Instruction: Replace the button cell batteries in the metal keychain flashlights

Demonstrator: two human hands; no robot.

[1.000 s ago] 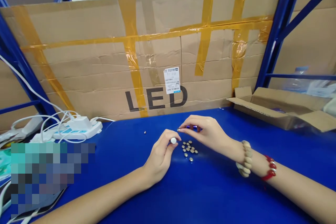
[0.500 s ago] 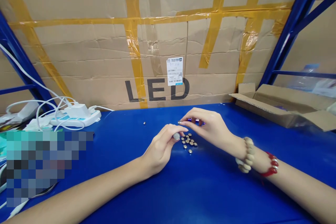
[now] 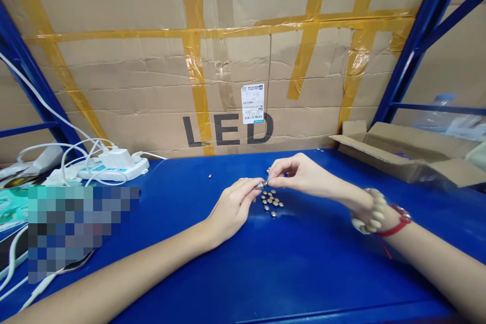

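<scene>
Two hands [image 3: 231,208] [image 3: 306,177]; one silvery piece [image 3: 261,185] between.

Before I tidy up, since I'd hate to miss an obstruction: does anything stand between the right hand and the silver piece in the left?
Nothing visible does. The right hand has its fingertips at the silver piece, which the left hand pinches. The loose pieces lie nearer the camera, aside.

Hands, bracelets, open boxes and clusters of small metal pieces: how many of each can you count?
Hands: 2 (left hand, right hand)
Bracelets: 2 (pale bracelet, red bracelet)
Open box: 1
Cluster of small metal pieces: 1
Total: 6
</scene>
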